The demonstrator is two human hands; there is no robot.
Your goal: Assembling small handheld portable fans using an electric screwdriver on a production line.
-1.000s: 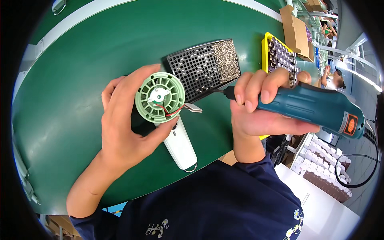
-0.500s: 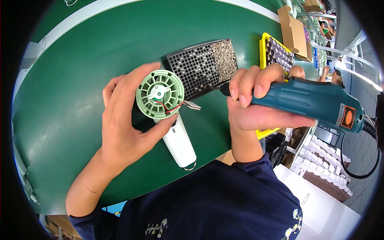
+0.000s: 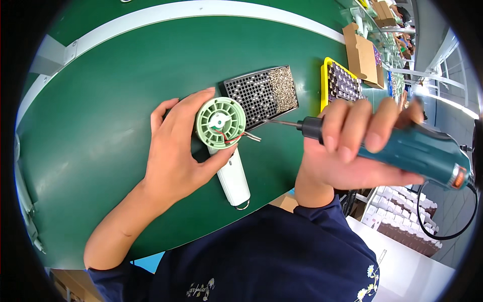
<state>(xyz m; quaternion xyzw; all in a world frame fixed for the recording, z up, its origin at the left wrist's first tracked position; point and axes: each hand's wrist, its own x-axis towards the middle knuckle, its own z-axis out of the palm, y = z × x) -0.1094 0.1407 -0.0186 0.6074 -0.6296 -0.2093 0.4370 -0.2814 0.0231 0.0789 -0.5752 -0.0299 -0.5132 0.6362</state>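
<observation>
My left hand (image 3: 173, 151) is wrapped round the pale green, round housing (image 3: 231, 109) of a handheld fan, thumb on its near side and fingers on the far side. Its open, spoked face points up, with a white centre piece and red and dark wires inside. A white handle (image 3: 234, 181) runs from it toward me, ending in a metal ring. In my right hand (image 3: 347, 146) is a teal electric screwdriver (image 3: 427, 156), its bit (image 3: 284, 123) pointing left. The tip is beside the near edge of a black screw tray (image 3: 250, 95); whether it carries a screw I cannot tell.
Loose screws (image 3: 284, 89) heap at the tray's right end, and more stand in its holes. Farther right are a yellow-rimmed tray (image 3: 324, 85) of dark parts and an open cardboard box (image 3: 359, 55). The screwdriver's black cable (image 3: 475, 211) loops at far right.
My right hand and the screwdriver have moved right and nearer me, and the bit now shows at length. My left hand keeps its hold on the fan. The whole view has shifted slightly.
</observation>
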